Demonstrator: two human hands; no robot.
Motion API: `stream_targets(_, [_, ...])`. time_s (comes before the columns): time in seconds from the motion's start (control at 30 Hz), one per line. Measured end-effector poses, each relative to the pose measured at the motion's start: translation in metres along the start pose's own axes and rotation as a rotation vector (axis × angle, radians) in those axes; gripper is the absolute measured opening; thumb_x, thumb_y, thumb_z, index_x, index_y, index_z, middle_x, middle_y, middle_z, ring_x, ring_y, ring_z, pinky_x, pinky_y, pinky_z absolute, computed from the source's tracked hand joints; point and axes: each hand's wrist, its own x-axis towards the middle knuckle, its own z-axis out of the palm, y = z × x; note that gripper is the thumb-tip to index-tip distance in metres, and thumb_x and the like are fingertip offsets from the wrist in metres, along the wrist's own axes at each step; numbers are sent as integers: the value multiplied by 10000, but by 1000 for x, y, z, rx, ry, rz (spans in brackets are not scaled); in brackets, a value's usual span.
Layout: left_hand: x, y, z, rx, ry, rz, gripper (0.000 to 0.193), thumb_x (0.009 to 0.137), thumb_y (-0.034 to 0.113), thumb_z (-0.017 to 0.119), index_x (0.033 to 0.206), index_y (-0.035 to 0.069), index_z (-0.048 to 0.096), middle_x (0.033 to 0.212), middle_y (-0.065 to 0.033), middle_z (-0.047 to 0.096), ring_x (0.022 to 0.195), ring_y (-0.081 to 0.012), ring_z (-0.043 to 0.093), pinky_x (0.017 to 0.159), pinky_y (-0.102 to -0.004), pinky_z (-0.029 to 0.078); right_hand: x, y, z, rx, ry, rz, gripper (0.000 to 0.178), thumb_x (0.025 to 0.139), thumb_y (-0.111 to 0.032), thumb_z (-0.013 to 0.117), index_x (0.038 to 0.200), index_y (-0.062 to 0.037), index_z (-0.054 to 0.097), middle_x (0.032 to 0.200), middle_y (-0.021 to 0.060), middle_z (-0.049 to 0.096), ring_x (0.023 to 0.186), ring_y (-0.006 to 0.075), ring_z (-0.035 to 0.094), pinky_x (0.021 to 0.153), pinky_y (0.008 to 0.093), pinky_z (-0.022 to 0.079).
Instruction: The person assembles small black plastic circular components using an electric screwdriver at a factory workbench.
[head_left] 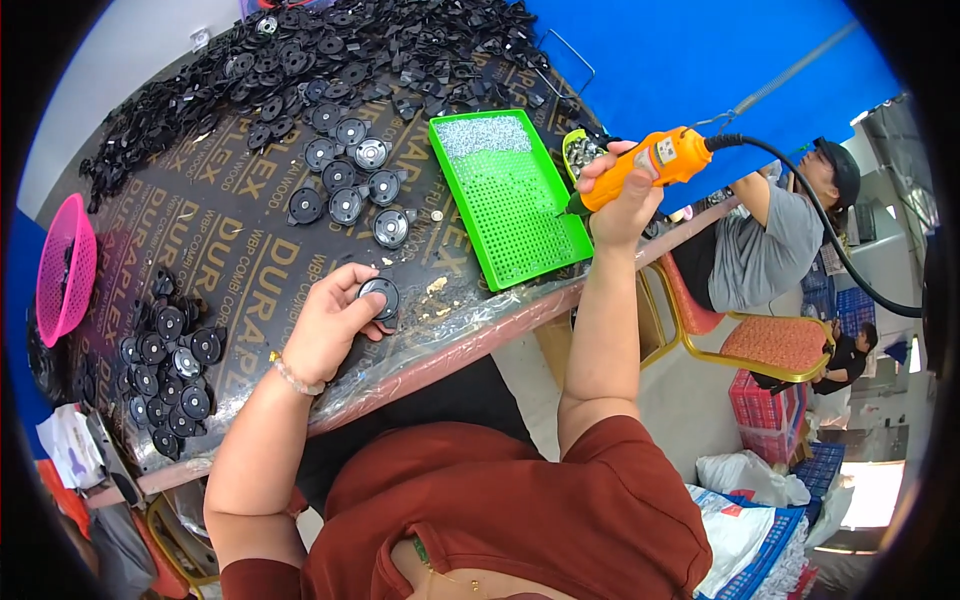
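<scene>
My left hand (337, 312) grips a round black disc part (380, 298) at the table's near edge, thumb across its face. In my right hand (630, 198) is an orange electric screwdriver (660, 160), its dark tip pointing left over the green tray. That shallow green tray (492, 277) has a grid of small holes, with many small silvery screws (487, 134) heaped at its far end. Several similar black disc parts (341, 175) lie just beyond my left hand. A further cluster of assembled discs (170, 360) sits to the left.
A big pile of loose black parts (330, 60) covers the table's far side. A pink basket (67, 268) stands at the left edge. A cable (820, 190) and a spring hanger (795, 68) run from the screwdriver. At right are a co-worker in grey (770, 235) and a chair (775, 345).
</scene>
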Motion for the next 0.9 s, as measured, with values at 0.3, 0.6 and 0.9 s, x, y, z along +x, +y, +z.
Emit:
stream_targets(0.3, [5,3,4,-49,-2,-11,221,918,105,559,1113,8,520,865,-97,671,697,-142,667,579,-209,525,-3,0,-1,72,10,0,649,803,-585,680,1028,2,521,692,87,616,538,139,579,518,243,484])
stream_targets(0.6, [4,0,5,-55,36,11,223,916,32,540,1133,-6,508,928,-104,657,784,-164,672,642,-230,552,-6,-33,11,97,-61,-100,785,794,-757,515,1082,-27,515,746,125,613,531,197,566,500,299,478])
stream_targets(0.9, [1,1,2,32,34,-6,251,900,33,588,1131,-52,541,934,-95,652,744,-140,663,607,-237,546,-71,-55,123,619,-485,-2,876,708,-826,479,1100,-43,451,762,121,631,550,179,591,531,317,514])
